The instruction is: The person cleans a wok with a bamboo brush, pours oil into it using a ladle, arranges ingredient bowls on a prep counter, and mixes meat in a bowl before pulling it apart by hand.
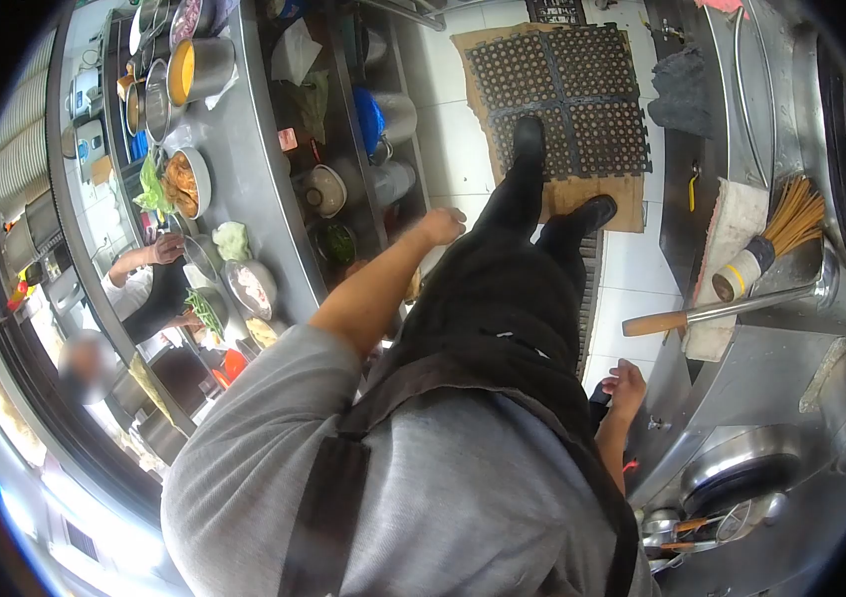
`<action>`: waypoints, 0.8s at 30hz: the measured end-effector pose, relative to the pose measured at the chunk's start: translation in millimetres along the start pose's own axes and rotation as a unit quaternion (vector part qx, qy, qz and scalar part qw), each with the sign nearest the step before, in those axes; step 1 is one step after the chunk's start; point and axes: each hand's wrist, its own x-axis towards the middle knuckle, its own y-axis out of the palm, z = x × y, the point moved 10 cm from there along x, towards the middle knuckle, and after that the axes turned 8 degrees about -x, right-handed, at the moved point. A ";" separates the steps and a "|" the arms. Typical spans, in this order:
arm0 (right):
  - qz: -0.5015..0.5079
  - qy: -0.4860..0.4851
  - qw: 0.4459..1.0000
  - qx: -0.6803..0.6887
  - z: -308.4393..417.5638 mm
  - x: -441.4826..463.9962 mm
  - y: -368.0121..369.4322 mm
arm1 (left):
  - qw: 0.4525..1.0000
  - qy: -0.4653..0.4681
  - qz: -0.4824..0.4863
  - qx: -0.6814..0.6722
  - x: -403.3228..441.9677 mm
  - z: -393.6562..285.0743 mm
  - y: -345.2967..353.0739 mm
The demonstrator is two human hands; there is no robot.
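Observation:
My left hand (442, 226) hangs beside the dark apron (483, 298), over the tiled floor, its fingers loosely bent. Nothing shows in it. The nearest thing is the lower shelf of the steel counter to its left. On the other side, my right hand (625, 387) is held low by my hip, its fingers half curled and somewhat apart, with nothing visible between them. A small black shape (599, 394) lies just beside those fingers; I cannot make out what it is.
A steel counter (244, 129) with bowls and food runs along the left; a co-worker's gloved hand (166, 249) is behind it. Rubber mats (562, 99) lie ahead underfoot. At right, a wooden-handled tool (657, 322), a bundled-stick brush (786, 224) and a pan (741, 463) rest on steel surfaces.

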 end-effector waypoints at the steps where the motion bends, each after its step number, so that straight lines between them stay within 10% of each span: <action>1: 0.000 -0.001 1.000 0.000 -5.5 -0.4 -4.5 | 1.000 0.000 -0.001 0.000 0.8 2.5 6.3; 24: -0.003 -0.004 1.000 -0.022 -29.6 -4.1 -17.1 | 0.999 -0.042 0.015 0.014 -7.7 16.6 43.1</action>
